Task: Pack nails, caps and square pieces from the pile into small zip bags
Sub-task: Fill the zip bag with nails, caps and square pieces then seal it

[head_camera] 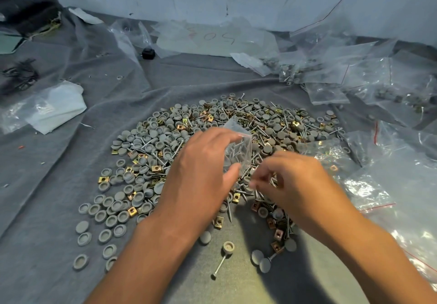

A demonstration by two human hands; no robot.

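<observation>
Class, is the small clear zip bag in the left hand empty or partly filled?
Partly filled: nails show through the small clear zip bag that the left hand grips.

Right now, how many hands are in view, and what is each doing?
2. The left hand holds a small zip bag above the pile; the right hand pinches nails beside it.

- Grey cloth (71, 152) (creased) carries everything.
- Pile (212, 143) of caps, nails, squares at centre.
- Bags (369, 76) right.
- White sheet (59, 107) left.
</observation>
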